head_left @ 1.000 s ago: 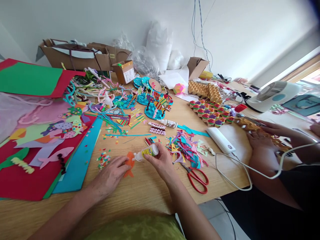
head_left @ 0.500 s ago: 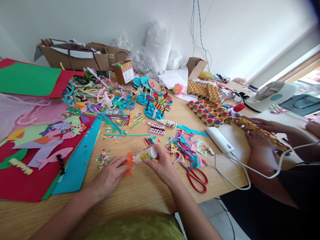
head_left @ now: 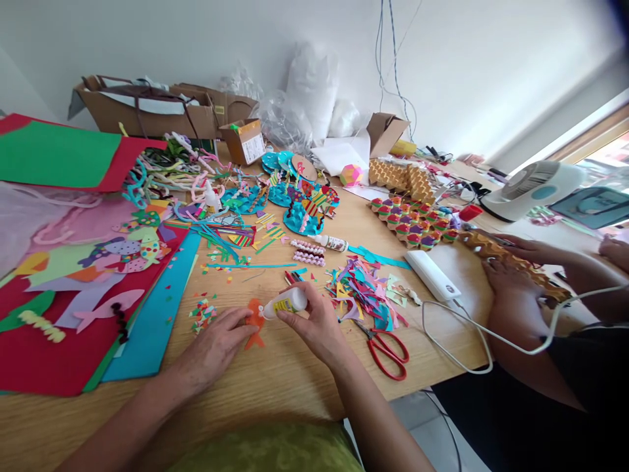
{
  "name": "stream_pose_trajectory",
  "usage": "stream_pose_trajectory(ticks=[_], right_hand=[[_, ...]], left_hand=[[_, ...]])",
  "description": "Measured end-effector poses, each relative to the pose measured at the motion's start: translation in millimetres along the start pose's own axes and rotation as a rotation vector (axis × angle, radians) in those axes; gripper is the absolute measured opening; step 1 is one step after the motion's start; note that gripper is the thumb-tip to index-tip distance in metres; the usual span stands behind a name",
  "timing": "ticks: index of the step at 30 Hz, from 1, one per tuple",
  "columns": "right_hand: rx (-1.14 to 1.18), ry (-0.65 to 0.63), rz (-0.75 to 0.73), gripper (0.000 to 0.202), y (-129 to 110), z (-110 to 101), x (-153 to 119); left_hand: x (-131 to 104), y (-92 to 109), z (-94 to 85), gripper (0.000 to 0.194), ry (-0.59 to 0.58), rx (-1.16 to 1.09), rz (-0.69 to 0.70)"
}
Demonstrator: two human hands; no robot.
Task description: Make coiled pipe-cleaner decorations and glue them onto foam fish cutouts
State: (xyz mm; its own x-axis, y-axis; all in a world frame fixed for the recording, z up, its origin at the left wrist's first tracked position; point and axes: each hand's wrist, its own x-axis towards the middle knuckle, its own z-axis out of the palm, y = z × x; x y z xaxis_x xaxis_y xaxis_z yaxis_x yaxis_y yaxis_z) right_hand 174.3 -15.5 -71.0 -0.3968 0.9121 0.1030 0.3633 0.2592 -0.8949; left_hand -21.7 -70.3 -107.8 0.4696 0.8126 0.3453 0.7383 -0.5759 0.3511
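Note:
An orange paper fish (head_left: 255, 321) lies on the table in front of me, tail toward me. My left hand (head_left: 223, 334) holds its left edge, fingertips pressed on the paper. In my right hand (head_left: 317, 321) is a white glue bottle with a yellow label (head_left: 289, 302), tilted so that its nozzle meets the fish's right side near the head. Whether glue is coming out is too small to tell. A little heap of coloured paper bits (head_left: 202, 316) sits beyond my left hand, and red-handled scissors (head_left: 388, 354) lie right of my right wrist.
Coloured sheets (head_left: 142, 334) cover the left side. Paper scraps (head_left: 366, 288), a second glue bottle (head_left: 334, 243) and a white power bank (head_left: 432, 274) with a looped cable are to the right. A co-worker's hands (head_left: 511, 278) rest at an egg carton (head_left: 491, 252).
The glue bottle in my right hand has shifted slightly left, and its nozzle is now higher on the fish. My left hand keeps its place on the paper.

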Motion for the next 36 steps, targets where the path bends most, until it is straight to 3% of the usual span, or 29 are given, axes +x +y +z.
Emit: stream_pose_trajectory(ticks=[5, 9, 15, 21, 36], right_hand=[[-0.069, -0.060, -0.015, 0.024, -3, -2, 4], [-0.123, -0.034, -0.041, 0.024, -8, -6, 5], [-0.129, -0.142, -0.033, 0.022, -13, -6, 5], [-0.170, -0.072, -0.077, 0.022, -13, -3, 12], [-0.255, -0.165, -0.083, 0.023, -18, -6, 18]], left_hand=[[0, 1, 0.0, 0.034, 0.011, 0.009, 0.021], [-2, -1, 1.5, 0.031, 0.004, 0.025, 0.000], [-5, -4, 6.7, 0.030, 0.025, 0.026, 0.005], [-7, -4, 9.3, 0.028, -0.011, -0.004, -0.031], [-6, -2, 7.5, 0.031, -0.024, -0.017, -0.045]])
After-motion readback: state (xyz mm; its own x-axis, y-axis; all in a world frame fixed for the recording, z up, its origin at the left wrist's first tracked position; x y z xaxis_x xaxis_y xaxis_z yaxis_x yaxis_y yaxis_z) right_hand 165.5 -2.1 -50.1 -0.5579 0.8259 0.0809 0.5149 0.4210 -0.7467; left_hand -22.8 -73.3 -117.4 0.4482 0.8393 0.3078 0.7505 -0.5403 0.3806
